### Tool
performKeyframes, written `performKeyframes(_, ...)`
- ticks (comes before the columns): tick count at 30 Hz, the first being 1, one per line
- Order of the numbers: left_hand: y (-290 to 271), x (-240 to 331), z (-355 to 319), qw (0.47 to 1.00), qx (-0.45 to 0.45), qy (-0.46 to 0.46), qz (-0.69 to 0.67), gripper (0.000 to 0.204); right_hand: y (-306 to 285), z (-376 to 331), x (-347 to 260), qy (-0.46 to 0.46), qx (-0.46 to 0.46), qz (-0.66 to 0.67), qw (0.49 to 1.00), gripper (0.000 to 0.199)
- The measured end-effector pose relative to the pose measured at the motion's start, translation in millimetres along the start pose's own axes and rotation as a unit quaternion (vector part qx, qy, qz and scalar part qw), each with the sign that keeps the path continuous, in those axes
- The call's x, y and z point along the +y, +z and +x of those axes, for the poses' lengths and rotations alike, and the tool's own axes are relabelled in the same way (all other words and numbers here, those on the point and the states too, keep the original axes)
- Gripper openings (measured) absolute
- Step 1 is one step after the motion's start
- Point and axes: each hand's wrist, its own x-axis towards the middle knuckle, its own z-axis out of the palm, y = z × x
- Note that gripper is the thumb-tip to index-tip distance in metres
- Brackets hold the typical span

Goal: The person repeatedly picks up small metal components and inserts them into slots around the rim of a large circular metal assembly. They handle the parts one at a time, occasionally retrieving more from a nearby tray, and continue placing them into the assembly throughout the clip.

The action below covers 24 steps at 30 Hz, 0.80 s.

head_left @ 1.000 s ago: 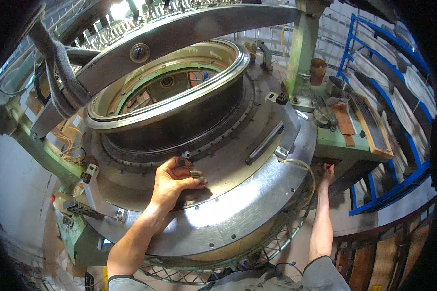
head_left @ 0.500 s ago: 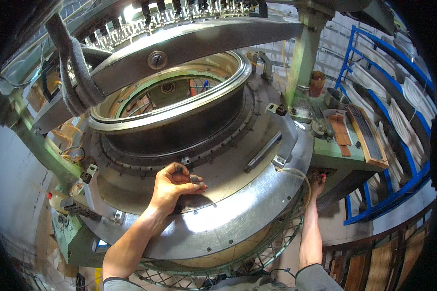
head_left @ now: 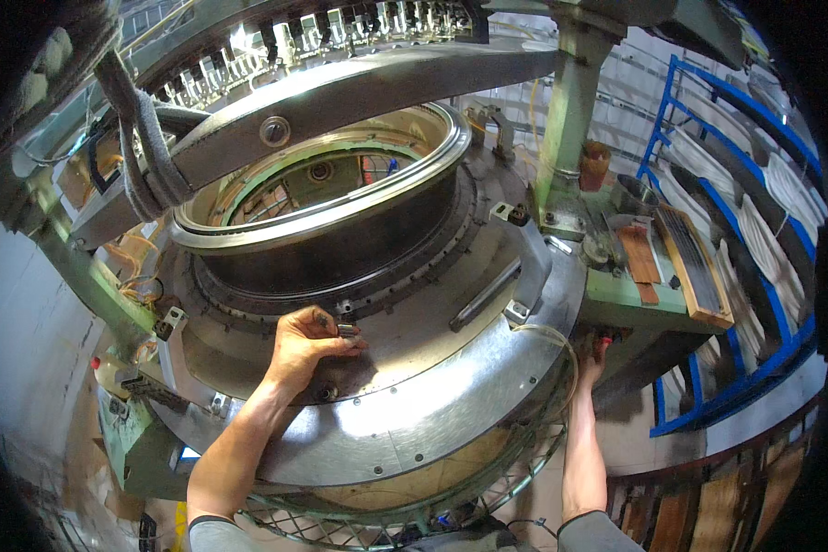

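A large round metal machine fills the view, with a shiny ring (head_left: 432,170) at its top and a wide grey steel skirt (head_left: 451,405) around it. My left hand (head_left: 304,345) rests on the skirt beside the toothed band, its fingers pinched on a small metal part (head_left: 348,329). My right hand (head_left: 593,354) reaches up under the green side shelf (head_left: 630,299) at the machine's right edge, its fingertips against a red button; the fingers are partly hidden.
A green post (head_left: 566,120) rises at the right. On the shelf lie a wooden tray (head_left: 695,267), brown strips and a metal cup (head_left: 630,193). A blue rack (head_left: 754,230) stands at the far right. A wire mesh guard (head_left: 414,515) rings the base.
The view has tilted down and shifted a little. Both hands stay where they were, the left on the skirt, the right under the shelf.
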Motion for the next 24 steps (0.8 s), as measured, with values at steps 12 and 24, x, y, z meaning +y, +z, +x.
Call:
performKeyframes(12, -4.6, 6.0, 0.2, 1.0, 0.004, 0.029, -0.006, 0.025, 59.7, -64.3, -166.9, -0.228, -0.07, -0.228, 0.944, 0.022)
performKeyframes(24, -14.4, 96.5, -85.3, 0.972, -0.164, 0.104, 0.129, 0.019, 320.1, -428.9, -250.8, -0.328, -0.502, -0.196, 0.776, 0.027)
